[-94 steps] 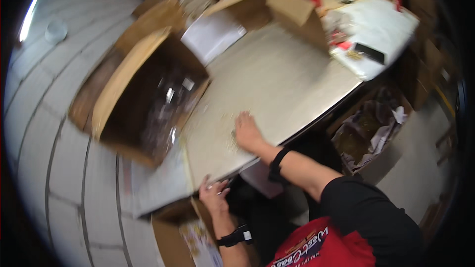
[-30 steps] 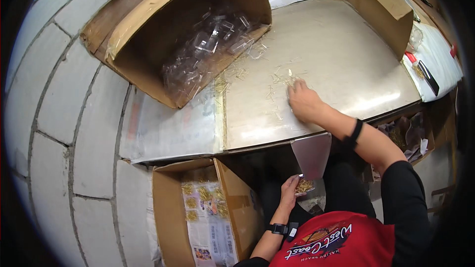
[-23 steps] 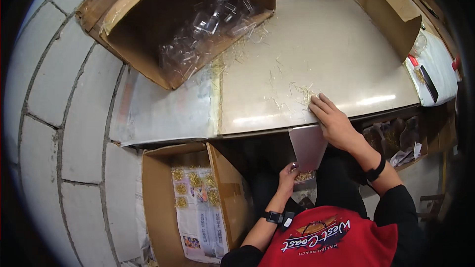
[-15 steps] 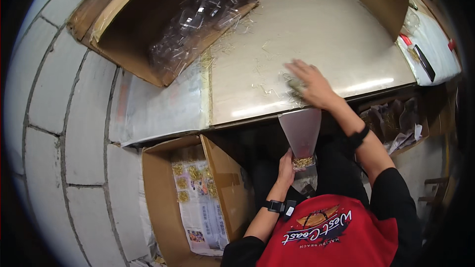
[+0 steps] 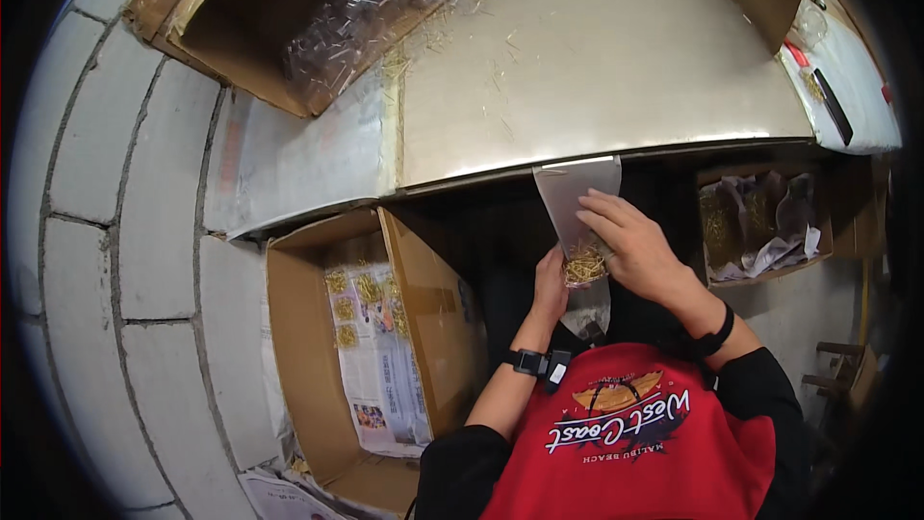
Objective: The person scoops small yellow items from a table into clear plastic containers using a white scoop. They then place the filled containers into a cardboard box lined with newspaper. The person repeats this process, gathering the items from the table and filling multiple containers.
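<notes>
A grey tapered chute slopes down from the table's front edge toward my lap. At its lower end is a small clear plastic box, heaped with gold-coloured wire pieces that look like pins or clips. My left hand grips this box from the left side, its fingertips partly hidden. My right hand reaches over the chute's lower end from the right. Its fingers are stretched out just above the wire pieces; whether they touch is unclear.
A cardboard carton of clear plastic boxes lies open on the table, with scattered wire pieces beside it. A newspaper-lined carton holding filled boxes stands lower left. Another carton sits right. A black-handled tool lies far right.
My right hand has come from the tabletop down to the chute's lower end. The wire pieces near the table edge have gone, and the box is fuller. My left hand remains at the box.
</notes>
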`<state>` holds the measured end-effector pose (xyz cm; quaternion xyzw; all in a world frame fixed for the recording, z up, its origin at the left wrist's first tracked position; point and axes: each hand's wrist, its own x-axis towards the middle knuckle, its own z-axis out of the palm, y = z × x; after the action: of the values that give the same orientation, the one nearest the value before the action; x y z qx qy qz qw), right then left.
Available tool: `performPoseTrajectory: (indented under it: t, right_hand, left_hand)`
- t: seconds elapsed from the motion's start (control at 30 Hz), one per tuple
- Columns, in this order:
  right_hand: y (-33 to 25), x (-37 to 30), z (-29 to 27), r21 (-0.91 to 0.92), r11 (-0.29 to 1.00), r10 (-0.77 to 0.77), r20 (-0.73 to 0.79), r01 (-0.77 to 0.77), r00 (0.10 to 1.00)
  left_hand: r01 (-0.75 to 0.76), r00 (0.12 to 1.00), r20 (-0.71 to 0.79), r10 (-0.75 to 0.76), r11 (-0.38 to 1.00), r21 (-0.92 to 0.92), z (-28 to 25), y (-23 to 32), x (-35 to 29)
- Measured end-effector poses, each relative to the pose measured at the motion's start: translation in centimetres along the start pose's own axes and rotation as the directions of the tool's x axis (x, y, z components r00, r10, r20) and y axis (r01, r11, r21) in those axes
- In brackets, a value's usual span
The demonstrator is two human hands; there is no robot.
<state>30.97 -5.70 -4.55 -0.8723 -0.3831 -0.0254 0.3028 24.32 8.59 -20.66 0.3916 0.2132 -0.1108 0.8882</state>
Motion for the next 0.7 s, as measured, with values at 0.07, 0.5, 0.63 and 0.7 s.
performPoseTrajectory:
  t: [0.07, 0.5, 0.63, 0.7]
  right_hand:
    - [0.5, -1.9, -0.3, 0.125, 0.991, 0.054, 0.003, -0.054, 0.999]
    - [-0.3, -6.8, 3.2, 0.101, 0.989, -0.121, 0.152, 0.106, 0.981]
    - [-1.0, -7.4, 2.7, -0.046, 0.977, -0.201, 0.113, 0.207, 0.973]
    - [-1.4, -7.5, 2.2, -0.044, 0.977, -0.204, 0.073, 0.207, 0.976]
  left_hand:
    - [0.014, 1.000, 0.026, -0.014, 1.000, -0.010, -0.1, -0.1, -0.6]
    - [-0.014, 1.000, 0.011, 0.013, 0.992, 0.126, 0.8, 2.3, -6.0]
    - [-0.093, 0.994, -0.043, 0.098, 0.990, 0.105, 2.4, 4.5, -7.5]
    - [-0.091, 0.996, -0.007, 0.091, 0.993, 0.079, 2.8, 5.0, -7.8]
